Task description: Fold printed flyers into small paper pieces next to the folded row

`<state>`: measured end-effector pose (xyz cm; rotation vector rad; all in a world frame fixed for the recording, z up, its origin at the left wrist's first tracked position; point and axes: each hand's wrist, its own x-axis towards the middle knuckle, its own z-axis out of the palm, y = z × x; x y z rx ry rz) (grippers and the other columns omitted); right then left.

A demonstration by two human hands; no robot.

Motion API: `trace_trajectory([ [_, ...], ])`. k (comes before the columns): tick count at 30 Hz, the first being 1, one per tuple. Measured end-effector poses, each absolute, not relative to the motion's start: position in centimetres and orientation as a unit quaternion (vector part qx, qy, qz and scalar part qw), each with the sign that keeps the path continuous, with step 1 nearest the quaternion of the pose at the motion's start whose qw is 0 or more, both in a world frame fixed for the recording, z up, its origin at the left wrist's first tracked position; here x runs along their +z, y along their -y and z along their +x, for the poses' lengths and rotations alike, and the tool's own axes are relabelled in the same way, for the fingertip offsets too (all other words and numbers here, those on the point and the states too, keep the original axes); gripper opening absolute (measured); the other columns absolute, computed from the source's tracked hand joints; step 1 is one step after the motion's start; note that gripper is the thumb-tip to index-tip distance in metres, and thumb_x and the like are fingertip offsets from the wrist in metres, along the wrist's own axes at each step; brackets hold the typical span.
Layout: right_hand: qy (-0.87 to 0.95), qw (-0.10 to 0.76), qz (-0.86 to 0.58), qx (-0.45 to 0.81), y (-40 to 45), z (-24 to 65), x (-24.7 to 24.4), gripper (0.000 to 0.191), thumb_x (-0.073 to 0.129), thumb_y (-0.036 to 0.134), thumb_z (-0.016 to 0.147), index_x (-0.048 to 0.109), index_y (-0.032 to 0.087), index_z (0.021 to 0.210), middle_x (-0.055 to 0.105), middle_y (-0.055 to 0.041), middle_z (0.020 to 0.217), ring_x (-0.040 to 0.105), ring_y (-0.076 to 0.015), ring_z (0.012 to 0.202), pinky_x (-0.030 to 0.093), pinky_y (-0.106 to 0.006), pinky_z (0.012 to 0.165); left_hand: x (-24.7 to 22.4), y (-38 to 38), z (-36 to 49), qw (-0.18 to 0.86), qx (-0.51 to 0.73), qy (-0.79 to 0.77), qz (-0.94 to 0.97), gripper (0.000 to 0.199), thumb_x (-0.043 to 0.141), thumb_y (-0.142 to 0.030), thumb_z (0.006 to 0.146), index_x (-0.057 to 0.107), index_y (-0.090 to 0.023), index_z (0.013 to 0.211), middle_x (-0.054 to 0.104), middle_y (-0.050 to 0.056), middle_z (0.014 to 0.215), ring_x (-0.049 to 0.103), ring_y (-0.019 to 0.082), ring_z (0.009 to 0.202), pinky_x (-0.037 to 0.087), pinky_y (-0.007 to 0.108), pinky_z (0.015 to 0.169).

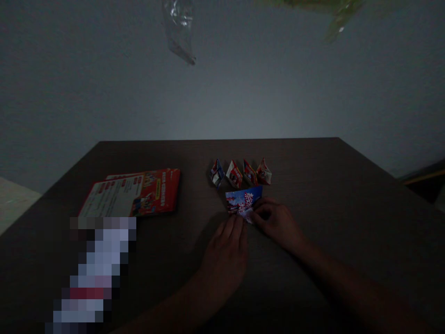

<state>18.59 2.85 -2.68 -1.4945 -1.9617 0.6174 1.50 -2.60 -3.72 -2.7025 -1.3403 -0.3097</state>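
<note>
A small printed sheet of paper (239,198), blue with white and red characters, lies on the table, its lower part folded up to show a paler side. My left hand (225,250) rests palm down at its near edge, fingers stretched out and fingertips on the paper. The thumb and index finger of my right hand (278,220) pinch the paper's right side near the fold. Just beyond the sheet, several folded paper pieces (234,174) stand in a row, with pointed tops and colourful print.
To the left lies a stack of red and white printed leaflets (156,192). A blurred, pixelated patch covers the lower left. The dark table (313,162) meets a pale wall (222,102). A clear plastic bag (179,28) hangs at the top.
</note>
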Motion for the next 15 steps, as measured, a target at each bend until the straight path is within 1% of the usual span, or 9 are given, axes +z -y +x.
trace_trajectory([
  [7, 0.759, 0.289, -0.545, 0.21, -2.97, 18.47, -2.76, 0.014, 0.059, 0.016, 0.079, 0.066, 0.016, 0.067, 0.065, -0.005, 0.081, 0.061, -0.0157, 0.075, 0.046, -0.027, 0.07, -3.98, 3.05, 1.74, 0.065, -0.106, 0.439, -0.89, 0.041, 0.036, -0.014, 0.088, 0.049, -0.004, 0.125, 0.048, 0.018, 0.134, 0.041, 0.03, 0.126, 0.039, 0.043, 0.1],
  [11, 0.758, 0.28, -0.548, 0.216, -3.05, 18.42, -2.59, 0.017, 0.058, 0.016, 0.079, 0.064, 0.016, 0.064, 0.064, -0.0046, 0.08, 0.061, -0.0149, 0.072, 0.046, -0.026, 0.067, -3.78, 3.1, 1.75, 0.058, -0.099, 0.439, -0.891, 0.042, 0.037, -0.017, 0.088, 0.048, -0.004, 0.126, 0.045, 0.018, 0.136, 0.039, 0.03, 0.127, 0.037, 0.042, 0.102],
  [15, 0.747, 0.275, -0.56, 0.229, -3.15, 18.44, -2.55, 0.017, 0.058, 0.014, 0.078, 0.062, 0.016, 0.062, 0.064, -0.0044, 0.08, 0.061, -0.0151, 0.072, 0.046, -0.026, 0.067, -3.67, 2.92, 1.68, 0.041, -0.101, 0.443, -0.89, 0.042, 0.038, -0.018, 0.088, 0.048, -0.005, 0.127, 0.046, 0.017, 0.136, 0.039, 0.029, 0.127, 0.036, 0.042, 0.103],
])
